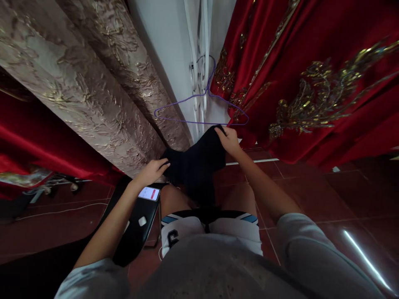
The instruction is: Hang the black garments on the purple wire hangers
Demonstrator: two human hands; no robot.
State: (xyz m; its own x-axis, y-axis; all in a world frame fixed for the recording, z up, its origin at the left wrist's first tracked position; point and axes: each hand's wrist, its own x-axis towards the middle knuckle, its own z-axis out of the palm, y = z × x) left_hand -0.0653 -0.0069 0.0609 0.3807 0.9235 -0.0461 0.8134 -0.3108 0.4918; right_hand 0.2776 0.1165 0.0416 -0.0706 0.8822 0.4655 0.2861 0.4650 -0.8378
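Both my hands grip a black garment (196,166) over my knees, left hand (151,172) at its left edge, right hand (230,141) pinching its top just below a purple hanger (202,112).

Phone (149,193) on black chair (137,232) (flat)

hands: 2 (152,171) (230,140) | black garment (199,166): 1 | purple hanger (202,111): 1 | phone (149,193): 1 | black chair (137,232): 1

A dark numeral, probably a "6", on the white shorts (183,232); phone (149,193) screen illegible.
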